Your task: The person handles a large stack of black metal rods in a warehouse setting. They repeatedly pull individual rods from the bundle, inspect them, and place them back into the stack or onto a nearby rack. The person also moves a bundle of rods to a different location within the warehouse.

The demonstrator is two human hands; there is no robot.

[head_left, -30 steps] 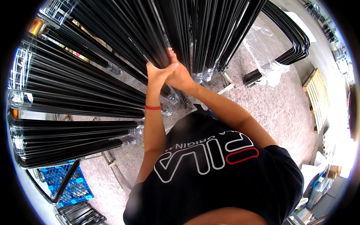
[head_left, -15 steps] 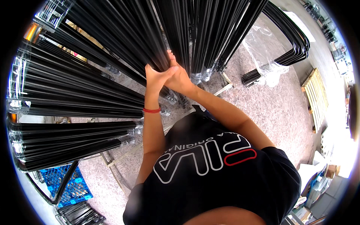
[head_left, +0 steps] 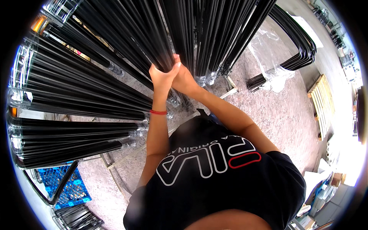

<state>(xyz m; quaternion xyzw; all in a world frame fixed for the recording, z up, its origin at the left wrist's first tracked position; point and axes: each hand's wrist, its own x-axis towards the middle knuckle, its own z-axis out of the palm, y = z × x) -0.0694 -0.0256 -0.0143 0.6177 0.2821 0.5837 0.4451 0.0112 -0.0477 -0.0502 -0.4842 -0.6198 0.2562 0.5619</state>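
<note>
My left hand (head_left: 162, 79) and my right hand (head_left: 184, 79) meet around the near end of a bundle of long black tubes (head_left: 132, 34). Both thumbs come together on the near side, and the fingers curl around the sides, partly hidden. A red cord bracelet (head_left: 158, 112) circles my left wrist. Close to my right hand stands another black tube bundle (head_left: 179, 34). Below and left of my left hand, more black tubes (head_left: 88, 86) fan out, their near ends wrapped in clear film.
A pale metal rack frame (head_left: 228, 93) shows under the bundles. To the right, bent black tubes (head_left: 297, 36) lie by crumpled clear film (head_left: 276, 78) on the speckled floor (head_left: 276, 119). A wooden pallet (head_left: 323, 103) lies far right, a blue plastic pallet (head_left: 73, 189) lower left.
My hands stay at the same bundle end. The right fingers have curled in closer around it, and the left hand has shifted slightly right. The view has moved a little.
</note>
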